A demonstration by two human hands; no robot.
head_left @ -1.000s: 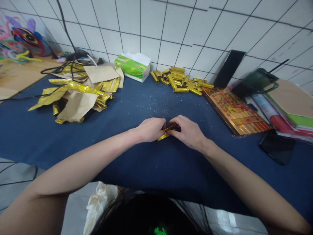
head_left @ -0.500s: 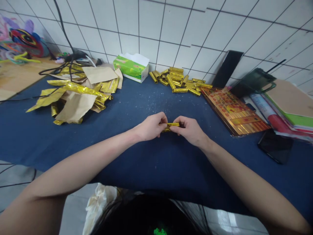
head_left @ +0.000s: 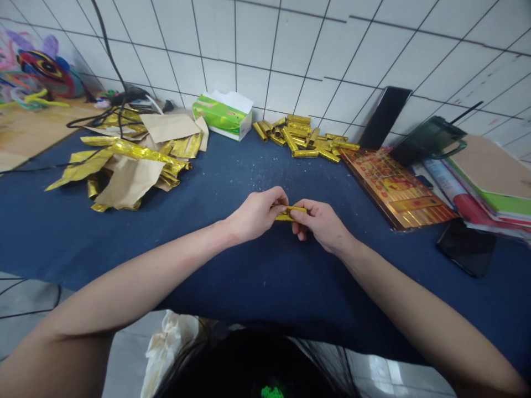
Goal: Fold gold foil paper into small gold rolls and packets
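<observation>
Between my two hands is a small piece of folded gold foil paper (head_left: 284, 217), just above the middle of the blue cloth (head_left: 257, 271). My left hand (head_left: 260, 211) pinches its left part between thumb and fingers. My right hand (head_left: 317, 221) grips the right end, thumb on top and the other fingers curled below. Both hands are closed, and the fingers cover much of the paper. Farther back, against the wall, lies a pile of folded gold paper tubes (head_left: 296, 135).
Loose gold and brown paper sheets (head_left: 133, 171) are heaped at left, under a black cable. A green tissue box (head_left: 224, 115) stands by the wall. To the right are an orange-gold packet (head_left: 398, 190), a dark mug (head_left: 429, 141), an upright phone (head_left: 384, 116) and another phone (head_left: 467, 246).
My right fingers have shifted their hold, with the lower fingers now showing curled beneath. My left hand has moved slightly right along the gold paper. The piles stay as they were.
</observation>
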